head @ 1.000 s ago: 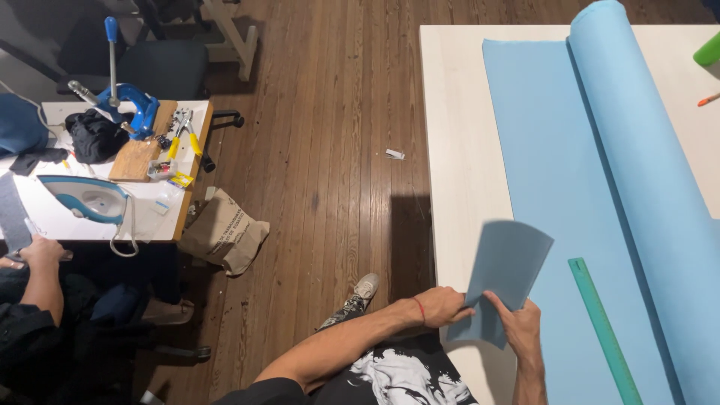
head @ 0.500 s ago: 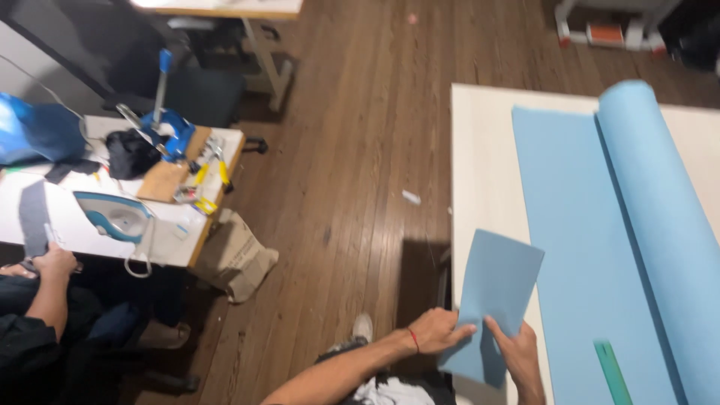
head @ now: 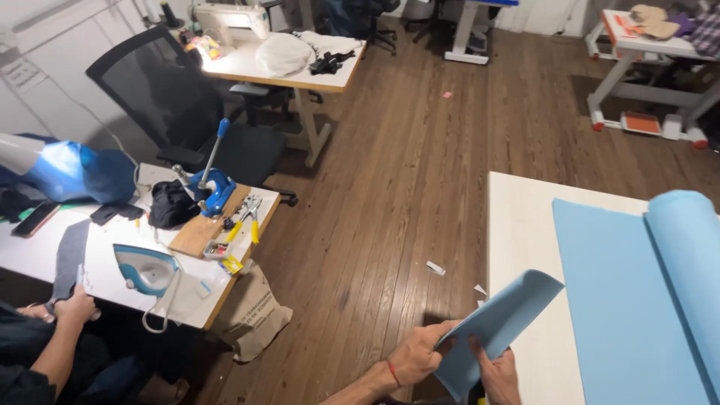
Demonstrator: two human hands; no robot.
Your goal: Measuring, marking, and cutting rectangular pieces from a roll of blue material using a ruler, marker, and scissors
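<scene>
I hold a cut piece of light blue sheet (head: 495, 322) in both hands near the bottom of the head view. My left hand (head: 420, 356) grips its lower left edge. My right hand (head: 499, 375) pinches it from below on the right. The piece curves upward over the edge of the white table (head: 521, 232). A wide light blue sheet (head: 622, 300) lies flat on that table, with its roll (head: 690, 247) at the right.
At the left another person's hand (head: 71, 307) rests on a white worktable (head: 105, 277) with an iron (head: 146, 270), a blue hand press (head: 210, 184) and small tools. A paper bag (head: 251, 315) leans below it. A black chair (head: 169, 97) and sewing tables stand beyond.
The view has tilted up and swung toward the room. The blue piece has bent and dropped lower in my hands, which still grip it.
</scene>
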